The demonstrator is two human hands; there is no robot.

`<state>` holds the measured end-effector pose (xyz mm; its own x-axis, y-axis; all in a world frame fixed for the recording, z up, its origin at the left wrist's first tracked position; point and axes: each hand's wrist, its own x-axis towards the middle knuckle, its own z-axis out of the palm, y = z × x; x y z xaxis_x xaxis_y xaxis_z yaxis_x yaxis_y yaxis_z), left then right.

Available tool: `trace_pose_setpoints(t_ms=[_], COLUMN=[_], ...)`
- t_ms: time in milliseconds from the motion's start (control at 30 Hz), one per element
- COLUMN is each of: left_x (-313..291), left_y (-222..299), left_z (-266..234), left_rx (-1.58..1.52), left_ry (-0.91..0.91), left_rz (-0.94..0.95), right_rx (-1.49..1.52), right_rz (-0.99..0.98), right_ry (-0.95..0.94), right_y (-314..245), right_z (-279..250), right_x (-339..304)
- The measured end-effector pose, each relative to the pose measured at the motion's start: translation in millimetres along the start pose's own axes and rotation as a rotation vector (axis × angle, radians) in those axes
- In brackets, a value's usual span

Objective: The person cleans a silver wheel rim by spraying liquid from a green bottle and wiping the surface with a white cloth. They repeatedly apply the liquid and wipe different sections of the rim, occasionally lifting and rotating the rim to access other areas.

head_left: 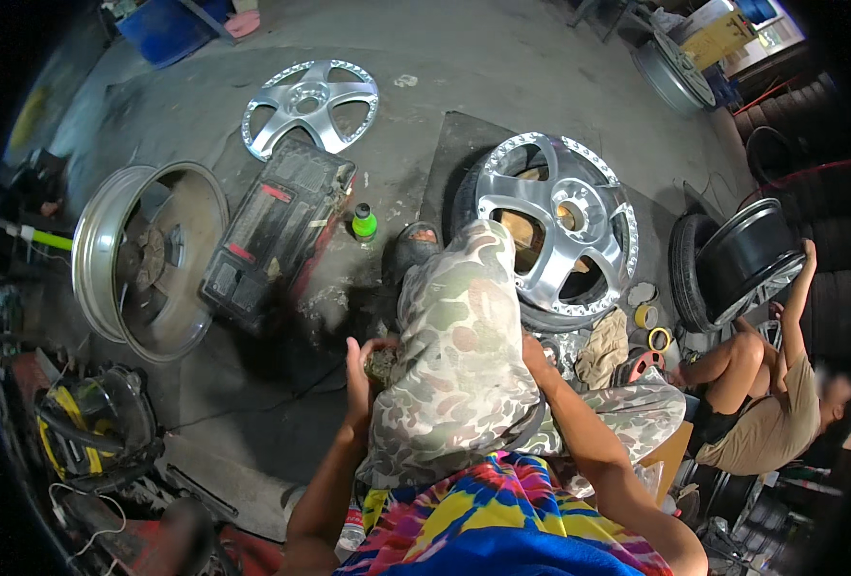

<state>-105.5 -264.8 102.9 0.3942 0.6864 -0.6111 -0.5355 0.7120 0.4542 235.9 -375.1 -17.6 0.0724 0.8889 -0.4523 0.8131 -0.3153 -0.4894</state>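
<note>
My left hand [359, 370] is beside my camouflage-covered knee [474, 298], its thumb raised and apart from the stretched finger. A rough brownish lump [381, 368] shows between this hand and the trouser leg; I cannot make out its kind. On the knee's other side is my right hand [535, 357], its fingers mostly hidden behind the leg. Just beyond it, a shiny five-spoke wheel face [594, 252] with holes around its edge rests tilted on a black tire [462, 192]. A crumpled beige cloth [601, 350] lies near the right hand.
A black toolbox [277, 230], green bottle [364, 223], wheel barrel [109, 254] and another wheel face [312, 99] are ahead and left. Tape rolls [658, 339] lie at right, near a crouching person [766, 413] touching a black rim [747, 264]. A cluttered vacuum-like machine [94, 427] stands left.
</note>
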Motion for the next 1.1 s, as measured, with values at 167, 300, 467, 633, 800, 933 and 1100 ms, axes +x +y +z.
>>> trace_pose_setpoints(t_ms=[167, 300, 467, 633, 800, 933, 1100], left_x=[19.2, 10.6, -21.7, -36.8, -34.6, -27.8, -60.7], left_y=[13.2, 52.6, 76.9, 73.2, 70.4, 56.4, 85.3], left_z=[-24.5, -53.4, -29.1, 18.0, 44.4, 38.5, 91.7], left_rx=[0.042, -0.146, -0.198, -0.030, 0.044, 0.084, -0.074], left_ry=[-0.087, -0.055, -0.372, -0.279, -0.376, -0.362, -0.552], left_rz=[0.040, 0.155, 0.073, 0.126, 0.184, 0.288, 0.200], right_rx=[0.097, -0.130, 0.029, 0.268, 0.183, 0.134, -0.060], right_rz=[0.060, 0.052, 0.028, -0.225, -0.898, -1.038, -0.952], right_ry=[0.156, 0.244, 0.389, 0.884, 0.810, 0.613, 0.439], right_y=[-7.8, -28.6, -93.9, -198.9, -269.3, -306.0, -308.0], right_z=[-16.2, -24.6, -84.9, -166.0, -187.1, -157.2, -156.8], right_x=[-9.7, -22.6, -42.4, -69.6, -66.0, -67.8, -64.6])
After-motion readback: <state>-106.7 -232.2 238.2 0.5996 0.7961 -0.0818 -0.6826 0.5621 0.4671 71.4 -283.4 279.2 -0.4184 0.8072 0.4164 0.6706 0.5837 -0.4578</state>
